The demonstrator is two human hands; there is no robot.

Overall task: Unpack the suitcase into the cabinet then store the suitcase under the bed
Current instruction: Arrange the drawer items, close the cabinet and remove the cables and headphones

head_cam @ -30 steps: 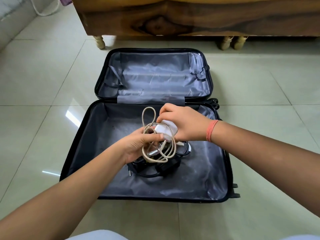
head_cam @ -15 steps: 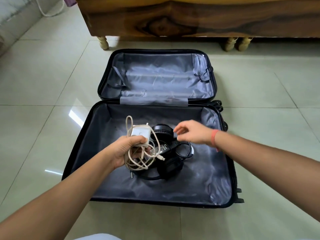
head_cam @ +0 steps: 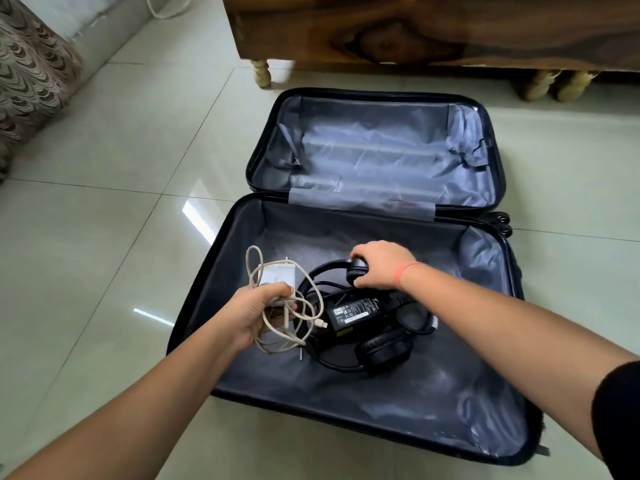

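A black suitcase (head_cam: 485,403) lies open on the tiled floor, grey lining showing in both halves. My left hand (head_cam: 258,315) grips a white charger (head_cam: 277,276) with its beige cable (head_cam: 277,341) looped in a bundle, over the near half's left side. My right hand (head_cam: 375,263) curls round one ear cup of the black headphones (head_cam: 384,348), which lie in the near half. A black power adapter (head_cam: 356,310) with its cord rests across the headphones. The far half of the suitcase holds nothing.
A dark wooden bed frame (head_cam: 415,29) on pale turned legs (head_cam: 261,72) stands right behind the suitcase. A patterned brown fabric piece (head_cam: 31,81) is at the far left. Glossy pale tiles (head_cam: 104,254) surround the case.
My right hand let go of the charger and moved down onto the headphones' ear cup. My left hand took the charger and cable to the left.
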